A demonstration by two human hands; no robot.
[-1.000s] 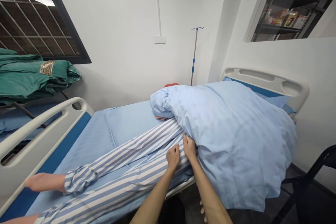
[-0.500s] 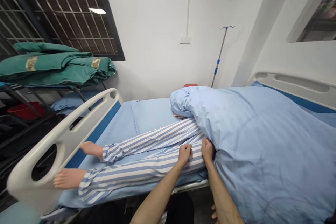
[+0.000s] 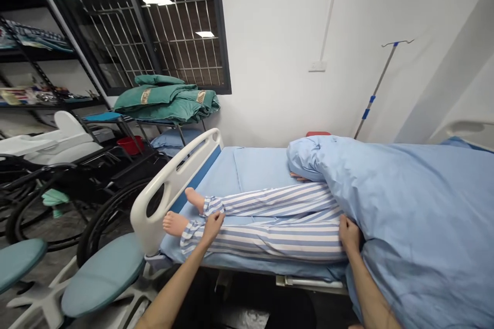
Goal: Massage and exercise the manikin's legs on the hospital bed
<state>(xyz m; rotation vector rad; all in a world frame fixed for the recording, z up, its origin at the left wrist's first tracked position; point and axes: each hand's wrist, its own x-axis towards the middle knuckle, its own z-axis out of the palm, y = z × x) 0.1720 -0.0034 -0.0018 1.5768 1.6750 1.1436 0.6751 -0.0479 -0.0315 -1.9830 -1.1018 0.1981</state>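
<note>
Across the bed lies a figure in blue-and-white striped trousers (image 3: 278, 239), with bare, manikin-like feet (image 3: 176, 223) pointing left. My left hand (image 3: 213, 226) is closed at the lower end of the nearer trouser leg, close to the ankle. On the upper thigh, beside the quilt's edge, my right hand (image 3: 349, 235) is closed on the trouser cloth; its fingertips are partly hidden. A light blue quilt (image 3: 409, 205) covers the upper body, folded back at the hips. From under its fold, the fingers of the figure's hand (image 3: 299, 177) show.
A white footboard (image 3: 154, 190) borders the bed's left end. Beyond it stand a wheelchair (image 3: 104, 205), round stools (image 3: 104, 272) and a stack of green bedding (image 3: 165, 103). Behind the bed rises an IV pole (image 3: 380, 82), near a red object (image 3: 318, 133).
My left hand has moved left along the trouser leg from the thigh to near the ankle. The right hand stays at the thigh. The view has turned left.
</note>
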